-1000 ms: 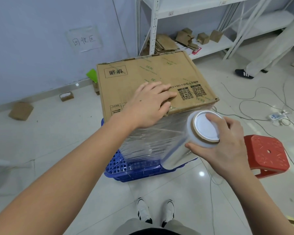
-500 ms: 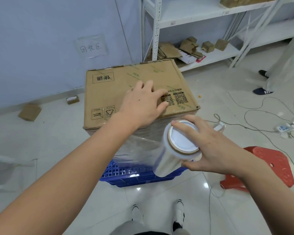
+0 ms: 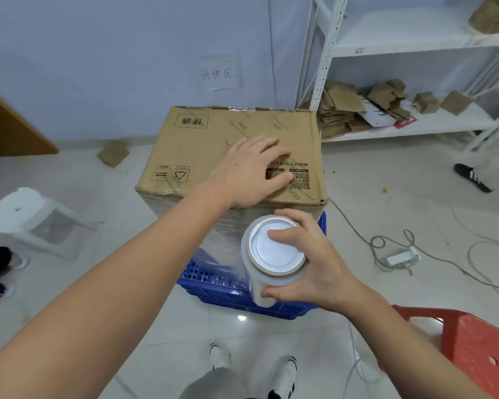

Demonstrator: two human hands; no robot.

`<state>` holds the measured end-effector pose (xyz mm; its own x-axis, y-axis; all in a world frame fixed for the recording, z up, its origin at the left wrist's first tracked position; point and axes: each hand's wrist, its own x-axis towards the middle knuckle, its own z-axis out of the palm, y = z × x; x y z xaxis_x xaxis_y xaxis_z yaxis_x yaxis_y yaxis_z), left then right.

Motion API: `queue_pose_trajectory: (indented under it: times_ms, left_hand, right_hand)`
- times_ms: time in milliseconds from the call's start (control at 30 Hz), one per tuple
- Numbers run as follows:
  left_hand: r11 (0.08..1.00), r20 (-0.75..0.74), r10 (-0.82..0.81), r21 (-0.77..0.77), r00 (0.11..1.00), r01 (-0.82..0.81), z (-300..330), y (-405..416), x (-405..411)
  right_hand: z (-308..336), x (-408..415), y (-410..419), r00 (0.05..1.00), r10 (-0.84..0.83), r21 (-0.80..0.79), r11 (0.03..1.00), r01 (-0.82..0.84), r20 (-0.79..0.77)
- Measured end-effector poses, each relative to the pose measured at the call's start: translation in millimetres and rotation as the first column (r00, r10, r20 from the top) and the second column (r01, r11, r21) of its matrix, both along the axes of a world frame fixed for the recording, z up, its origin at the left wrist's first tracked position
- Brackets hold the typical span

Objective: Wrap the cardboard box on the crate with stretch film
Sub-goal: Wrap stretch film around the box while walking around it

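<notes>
Head camera showed the cardboard box (image 3: 236, 145) sitting on the blue crate (image 3: 242, 295). The left hand (image 3: 251, 171) lay flat and open on its stiff lid. The right hand (image 3: 308, 263) curled around the film roll (image 3: 274, 254) near its capped top; thin, clingy film probably needs steady tension.

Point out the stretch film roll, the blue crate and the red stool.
stretch film roll (image 3: 275, 247), head view, white end cap
blue crate (image 3: 213, 286), head view, front rim
red stool (image 3: 478, 347), head view, seat top
</notes>
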<state>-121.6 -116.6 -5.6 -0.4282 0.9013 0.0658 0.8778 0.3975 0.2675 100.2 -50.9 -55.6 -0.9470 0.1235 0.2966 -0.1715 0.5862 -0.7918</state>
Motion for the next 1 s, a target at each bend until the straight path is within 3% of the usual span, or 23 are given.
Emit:
queue_pose_trajectory:
  times_ms: [233,700,867,1000]
  left_hand:
    - [1.0,-0.008,0.012,-0.001,1.0,-0.012,-4.4,-0.2,-4.0]
    - [0.997,-0.02,-0.059,-0.05,0.998,0.058,-5.4,0.6,-8.2]
    - [0.997,-0.008,-0.056,-0.061,0.998,0.056,-4.9,0.4,-8.4]
    - [0.997,0.002,-0.06,-0.055,0.998,0.06,-5.1,0.9,-10.0]
  right_hand:
    - [8.1,-2.9,15.7,0.99,0.103,0.023,0.994,-0.106,0.091]
    - [6.9,26.7,-29.3,0.969,-0.239,0.161,0.961,0.226,0.066]
    - [2.9,30.4,-39.8,0.918,-0.394,0.113,0.915,0.388,0.041]
    - [6.4,29.2,-40.0,0.913,-0.406,0.138,0.907,0.397,0.039]
